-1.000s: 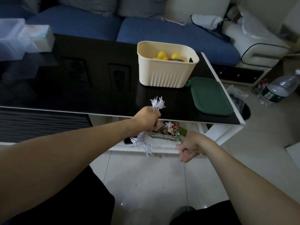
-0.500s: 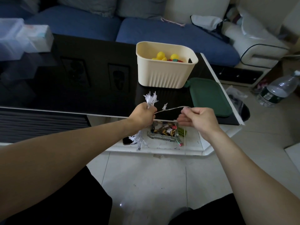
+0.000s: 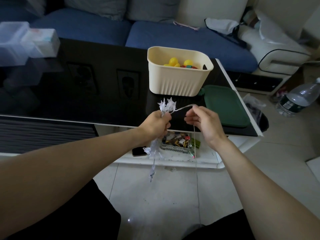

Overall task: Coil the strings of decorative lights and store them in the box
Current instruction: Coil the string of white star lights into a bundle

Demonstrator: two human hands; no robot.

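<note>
My left hand (image 3: pixel 155 124) grips a bundle of clear star-shaped string lights (image 3: pixel 167 105); stars stick out above the fist and more hang below it. A thin wire (image 3: pixel 183 107) arcs from the bundle to my right hand (image 3: pixel 202 122), drapes over its loosely curled fingers and drops toward the floor. A cream ribbed box (image 3: pixel 176 82) stands on the black glass table (image 3: pixel 69 94) beyond my hands, with yellow and red lights (image 3: pixel 180 63) inside. Its green lid (image 3: pixel 225 106) lies flat to the right of it.
Under the table edge a white shelf (image 3: pixel 204 161) holds a glass dish of small items (image 3: pixel 178 144) and a phone (image 3: pixel 138 151). Clear plastic boxes (image 3: pixel 26 42) sit at the table's far left. A water bottle (image 3: pixel 299 99) stands on the floor right. A blue sofa (image 3: pixel 173 37) lies behind.
My right hand rose from below the table edge to beside the left hand, drawing the wire up into a loop. Its fingers have since loosened around the wire. The left hand kept its grip.
</note>
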